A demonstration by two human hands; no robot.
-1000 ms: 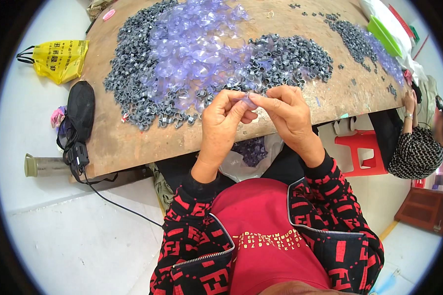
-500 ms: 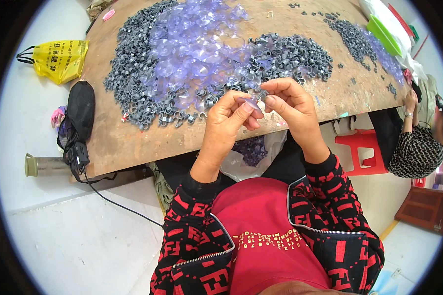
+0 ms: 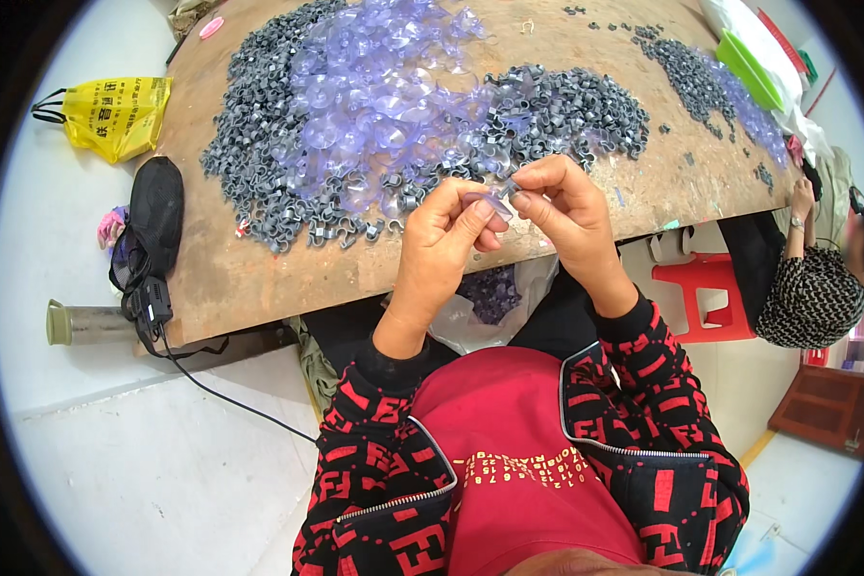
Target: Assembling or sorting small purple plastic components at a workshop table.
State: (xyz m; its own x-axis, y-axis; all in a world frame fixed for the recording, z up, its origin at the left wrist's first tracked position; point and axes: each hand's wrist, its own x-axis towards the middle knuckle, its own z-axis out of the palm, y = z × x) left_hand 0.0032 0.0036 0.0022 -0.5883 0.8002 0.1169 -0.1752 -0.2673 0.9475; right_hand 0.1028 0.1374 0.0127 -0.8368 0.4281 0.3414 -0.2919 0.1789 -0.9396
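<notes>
Above the table's near edge, my left hand (image 3: 444,230) pinches a translucent purple suction cup (image 3: 488,203) between thumb and fingers. My right hand (image 3: 568,211) grips a small grey plastic clip (image 3: 509,188) with thumb and forefinger, right at the cup's knob; whether the clip sits on the knob is too small to tell. Just beyond my hands lies a heap of clear purple suction cups (image 3: 379,86). Grey clips (image 3: 250,115) are piled along its left side, and another mound of grey clips (image 3: 581,110) lies to its right.
An open plastic bag (image 3: 538,288) with purple cups inside sits below the table edge. At the left are a black pouch (image 3: 156,216), a bottle (image 3: 91,324) and a yellow bag (image 3: 115,117). A red stool (image 3: 706,288) and another person (image 3: 811,293) are to the right.
My right hand has shifted slightly left and down, bringing the clip up against the cup's knob. The left hand has barely moved and still holds the cup.
</notes>
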